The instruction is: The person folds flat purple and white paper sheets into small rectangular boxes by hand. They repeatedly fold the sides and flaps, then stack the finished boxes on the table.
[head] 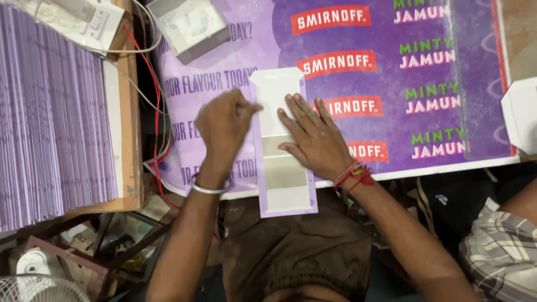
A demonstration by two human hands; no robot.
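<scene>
Head view: flat card blank [282, 168] under right hand [316, 140], open-palmed grip; left hand [224, 126] fisted at edge.

Purple printed sheet [358, 84] under card blank [282, 145]

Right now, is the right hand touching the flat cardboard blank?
Touching. The head view shows the right hand lying palm-down on the purple-edged cardboard blank, fingers spread across its pale middle panels, with no gap visible beneath them.

Stack of lilac sheets [53, 117], red wire [156, 112], purple printed poster [425, 84], white fan [39, 282]
</scene>
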